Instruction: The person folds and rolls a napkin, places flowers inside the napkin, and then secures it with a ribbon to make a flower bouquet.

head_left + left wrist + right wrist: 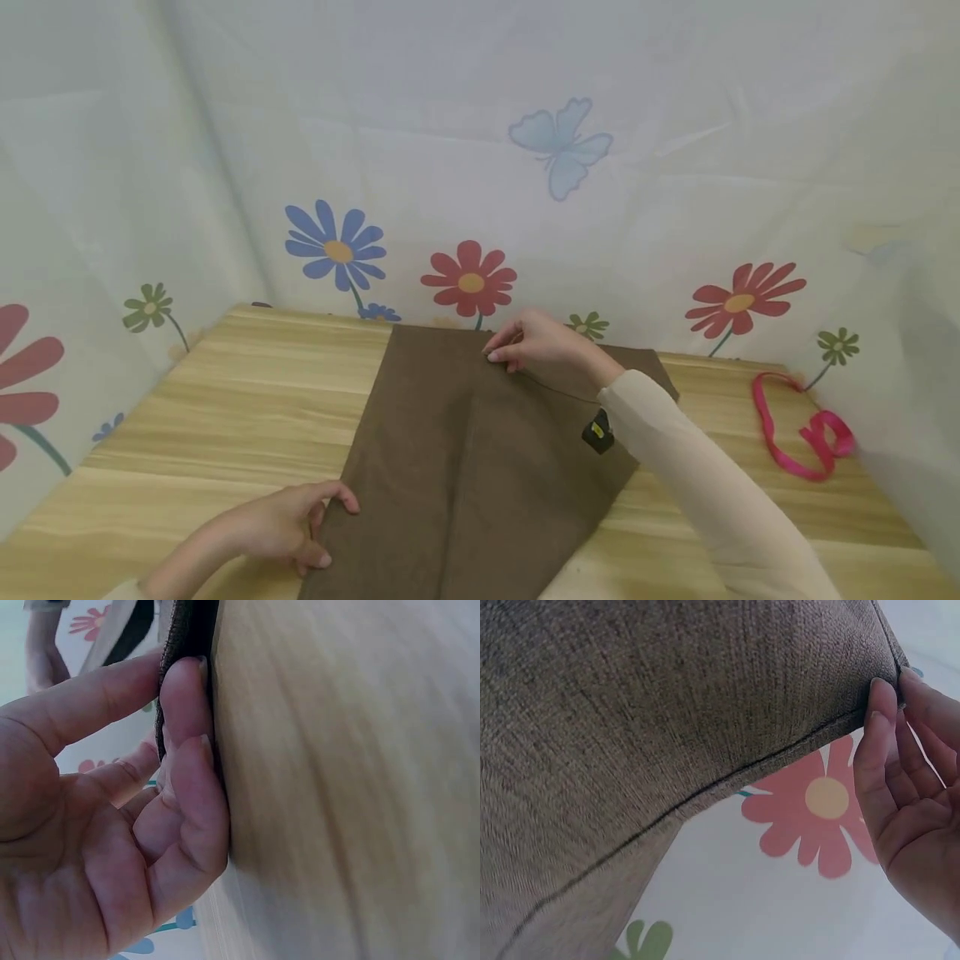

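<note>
A brown cloth (pixel 405 433) with stitched edges lies spread on the wooden table, a long crease down its middle. At its left edge is my left hand (pixel 281 525). In the left wrist view this hand (pixel 97 817) grips the cloth edge (pixel 174 645), with fingers on both faces of it and fingertips close against the tabletop. Toward the far side, my right hand (pixel 543 340) pinches a corner of the cloth and holds it raised. The right wrist view shows thumb and fingertips (pixel 881 697) meeting at that corner, where the stitched hem (pixel 727 776) ends.
A small black piece with a yellow mark (pixel 597 432) lies on the cloth beside the right sleeve (pixel 690 467). Farther right, a curled pink ribbon (pixel 798 467) rests on the wooden table (pixel 187 400). A white curtain printed with flowers (pixel 420 125) hangs behind and at both sides.
</note>
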Motion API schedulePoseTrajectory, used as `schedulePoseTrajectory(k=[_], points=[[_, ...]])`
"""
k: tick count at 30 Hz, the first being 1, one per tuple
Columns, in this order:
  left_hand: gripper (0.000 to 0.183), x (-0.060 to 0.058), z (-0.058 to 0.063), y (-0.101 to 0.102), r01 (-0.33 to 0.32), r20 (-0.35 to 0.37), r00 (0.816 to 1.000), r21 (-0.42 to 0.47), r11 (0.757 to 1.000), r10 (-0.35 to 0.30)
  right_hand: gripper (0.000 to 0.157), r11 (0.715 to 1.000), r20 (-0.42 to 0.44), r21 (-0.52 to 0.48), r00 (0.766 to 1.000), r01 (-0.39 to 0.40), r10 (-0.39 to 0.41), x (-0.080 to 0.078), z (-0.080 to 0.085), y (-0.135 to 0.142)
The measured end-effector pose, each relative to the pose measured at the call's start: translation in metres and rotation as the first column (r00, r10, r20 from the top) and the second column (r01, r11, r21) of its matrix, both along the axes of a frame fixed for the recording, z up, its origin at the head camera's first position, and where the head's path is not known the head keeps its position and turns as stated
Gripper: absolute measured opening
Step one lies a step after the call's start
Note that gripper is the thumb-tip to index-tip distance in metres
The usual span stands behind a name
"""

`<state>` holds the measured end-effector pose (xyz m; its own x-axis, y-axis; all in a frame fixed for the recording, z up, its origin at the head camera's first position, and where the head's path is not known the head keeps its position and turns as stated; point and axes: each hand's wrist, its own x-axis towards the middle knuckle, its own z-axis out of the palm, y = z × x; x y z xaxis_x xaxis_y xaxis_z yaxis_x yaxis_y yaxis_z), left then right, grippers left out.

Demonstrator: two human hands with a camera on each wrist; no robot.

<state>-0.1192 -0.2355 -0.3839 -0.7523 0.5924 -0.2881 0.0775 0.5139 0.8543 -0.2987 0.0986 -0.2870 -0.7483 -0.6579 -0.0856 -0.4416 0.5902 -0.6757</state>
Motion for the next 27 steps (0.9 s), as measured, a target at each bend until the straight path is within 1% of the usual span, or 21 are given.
schedulePoseTrajectory(k=[5,9,13,16,20,22,27], points=[[0.049,0.0,-0.001,-0.001,0.0,0.004,1.0,0.003,1.0,-0.001,0.021,0.999,-0.025,0.038,1.0,0.004,-0.003,-0.017,0.0,-0.025],[0.049,0.0,-0.003,-0.002,-0.003,0.01,1.0,0.003,1.0,0.003,0.019,0.999,-0.054,0.039,0.998,0.012,-0.01,-0.03,-0.003,-0.041],[0.049,0.002,-0.004,-0.002,-0.006,0.002,1.0,0.014,1.0,0.006,0.02,0.999,-0.038,-0.004,0.999,0.036,-0.036,-0.041,-0.008,-0.054],[0.049,0.002,-0.004,-0.002,-0.008,-0.002,1.0,0.021,1.0,0.008,0.02,0.997,-0.026,-0.029,0.997,0.07,-0.071,-0.05,-0.012,-0.063],[0.049,0.002,-0.004,-0.001,-0.006,-0.007,1.0,0.02,1.0,0.006,0.02,0.993,-0.052,-0.014,0.992,0.118,-0.118,-0.061,-0.017,-0.075],[0.05,0.001,-0.004,-0.002,-0.001,-0.012,1.0,0.021,1.0,0.001,0.02,0.991,-0.063,-0.024,0.989,0.133,-0.134,-0.065,-0.02,-0.079],[0.049,-0.001,-0.004,-0.002,0.007,-0.021,1.0,0.029,1.0,-0.007,0.018,0.978,-0.036,-0.111,0.983,0.175,-0.18,-0.076,-0.032,-0.088]])
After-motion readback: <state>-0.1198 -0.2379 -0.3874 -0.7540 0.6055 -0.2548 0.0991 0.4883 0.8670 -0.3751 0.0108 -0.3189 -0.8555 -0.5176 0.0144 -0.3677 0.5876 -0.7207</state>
